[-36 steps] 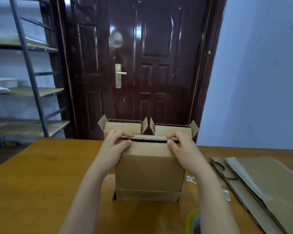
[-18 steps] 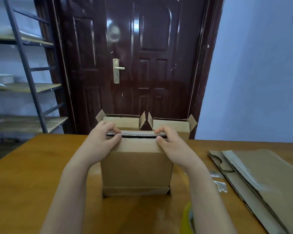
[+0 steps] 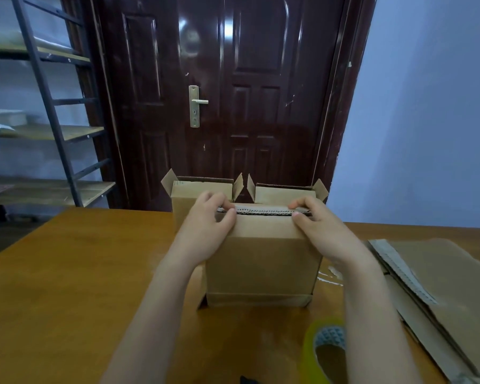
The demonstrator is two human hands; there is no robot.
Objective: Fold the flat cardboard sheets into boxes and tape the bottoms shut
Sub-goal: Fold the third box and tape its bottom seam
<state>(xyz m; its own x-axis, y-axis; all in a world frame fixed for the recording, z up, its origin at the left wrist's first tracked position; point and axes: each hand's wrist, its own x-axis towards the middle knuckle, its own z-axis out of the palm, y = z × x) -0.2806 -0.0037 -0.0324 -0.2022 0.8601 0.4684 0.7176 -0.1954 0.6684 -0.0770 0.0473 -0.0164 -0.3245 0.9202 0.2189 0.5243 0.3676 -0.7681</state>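
Dim, even indoor light. Bright glare spots sit on the glossy door (image 3: 227, 87) at upper centre. Wide-angle bending curves the shelf (image 3: 39, 106) at left. The tape roll (image 3: 326, 347) at the bottom edge is blurred.

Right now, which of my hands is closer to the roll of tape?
Right. Your right hand grips the box top, its forearm passing just beside the tape roll at the table's near edge. Your left hand grips the box's other side, farther away.

No readable text, labels or numbers anywhere.
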